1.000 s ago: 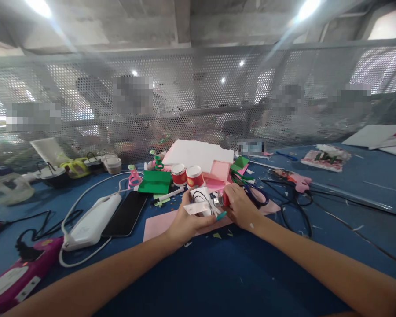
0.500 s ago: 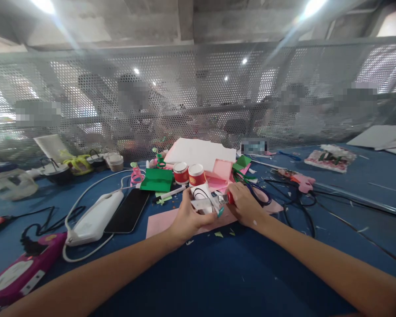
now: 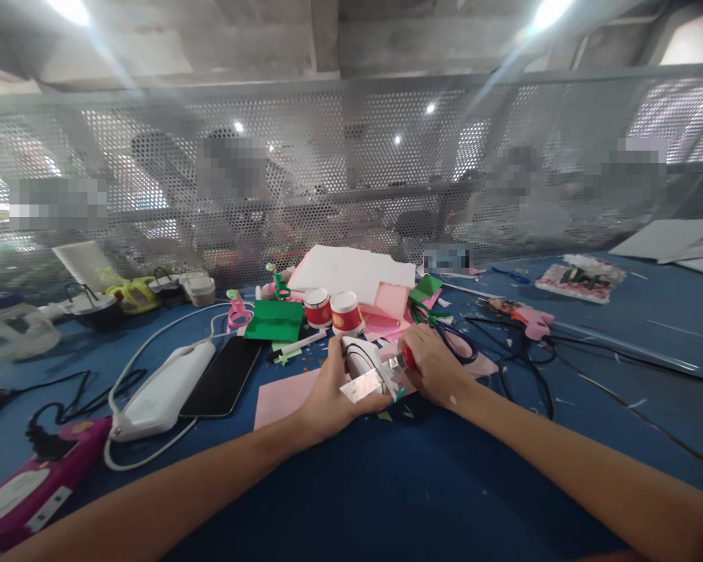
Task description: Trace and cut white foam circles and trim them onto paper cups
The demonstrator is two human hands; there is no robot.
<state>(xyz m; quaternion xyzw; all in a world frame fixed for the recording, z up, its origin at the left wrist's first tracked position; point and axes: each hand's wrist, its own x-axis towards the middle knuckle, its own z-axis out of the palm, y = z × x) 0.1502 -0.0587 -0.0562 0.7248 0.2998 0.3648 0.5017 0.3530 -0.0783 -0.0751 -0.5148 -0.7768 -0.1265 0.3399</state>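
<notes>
My left hand (image 3: 330, 390) is wrapped around a white paper cup (image 3: 360, 353) with black curved lines on it. In my right hand (image 3: 437, 367) is a box cutter (image 3: 363, 385); its wide metal blade lies across the near side of the cup, and a red part shows by my fingers. The rest of its handle is hidden in my grip. Under both hands lies a pink paper sheet (image 3: 278, 400). Just beyond the cup, two red-and-white paper cups (image 3: 317, 311) stand upside down side by side.
Left of my hands lie a black phone (image 3: 226, 378), a white power strip (image 3: 167, 386) and a green card piece (image 3: 275, 320). Scissors (image 3: 465, 351) lie beyond my right hand, near a pink glue gun (image 3: 533, 321) with black cable. White paper (image 3: 351, 269) rests by the mesh divider (image 3: 351, 179).
The blade has swung down and toward me, from nearly level to slanting along the cup's near side. The cup has tilted slightly in my left hand.
</notes>
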